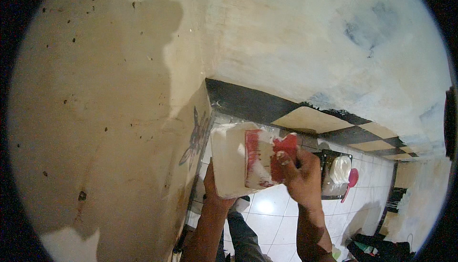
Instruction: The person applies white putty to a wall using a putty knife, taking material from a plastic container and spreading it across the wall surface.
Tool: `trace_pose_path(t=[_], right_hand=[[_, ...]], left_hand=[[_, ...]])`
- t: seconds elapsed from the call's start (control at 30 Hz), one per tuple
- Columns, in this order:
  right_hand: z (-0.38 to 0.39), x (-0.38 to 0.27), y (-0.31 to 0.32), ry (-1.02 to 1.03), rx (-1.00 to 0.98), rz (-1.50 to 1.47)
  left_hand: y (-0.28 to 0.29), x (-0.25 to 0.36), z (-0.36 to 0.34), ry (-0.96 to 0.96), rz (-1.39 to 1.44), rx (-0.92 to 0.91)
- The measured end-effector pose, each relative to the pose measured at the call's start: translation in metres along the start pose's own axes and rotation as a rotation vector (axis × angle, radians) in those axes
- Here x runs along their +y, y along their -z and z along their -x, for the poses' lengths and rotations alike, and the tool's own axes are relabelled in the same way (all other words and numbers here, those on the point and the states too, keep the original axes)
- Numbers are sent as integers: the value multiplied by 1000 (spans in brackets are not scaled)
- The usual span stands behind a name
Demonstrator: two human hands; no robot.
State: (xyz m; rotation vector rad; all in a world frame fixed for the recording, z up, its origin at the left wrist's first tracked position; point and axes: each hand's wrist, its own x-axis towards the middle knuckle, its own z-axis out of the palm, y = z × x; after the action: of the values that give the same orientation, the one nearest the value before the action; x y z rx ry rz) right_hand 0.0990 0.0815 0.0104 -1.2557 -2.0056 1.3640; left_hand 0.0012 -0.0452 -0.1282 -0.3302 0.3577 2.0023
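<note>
My left hand (211, 188) holds up a pale, rectangular tray or flat board (229, 159) by its near left edge, with most of the fingers hidden beneath. White paste clings to the tray's far rim. In my right hand (303, 178) is a red putty spreader (285, 154), gripped at its right end with the thumb on top. White paste smears cover the middle of the spreader and some sits on my thumb. The spreader lies over the right part of the tray; whether it touches cannot be told.
A bare, spotted wall (105, 95) rises close on the left. Ahead, a patchy whitish wall (296, 47) meets black-and-cream checkered tiles (310, 119). On the white tiled floor (267, 224) stand a mound of white paste (339, 169) on a dark-edged panel, a pink scoop-like thing (353, 178) and a dark bundle (379, 248).
</note>
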Motion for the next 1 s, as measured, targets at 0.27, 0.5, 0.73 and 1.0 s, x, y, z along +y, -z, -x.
trace_pose_path(t=[0.27, 0.5, 0.73, 1.0], right_hand=[[-3, 15, -15, -2, 37, 315], [-9, 11, -25, 10, -41, 317], [-7, 12, -28, 27, -64, 246], [3, 9, -24, -9, -106, 132]], left_hand=[[-7, -13, -13, 50, 54, -41], [-17, -15, -15, 71, 19, 25], [-15, -20, -13, 18, -99, -20], [-16, -17, -9, -73, -253, -64]])
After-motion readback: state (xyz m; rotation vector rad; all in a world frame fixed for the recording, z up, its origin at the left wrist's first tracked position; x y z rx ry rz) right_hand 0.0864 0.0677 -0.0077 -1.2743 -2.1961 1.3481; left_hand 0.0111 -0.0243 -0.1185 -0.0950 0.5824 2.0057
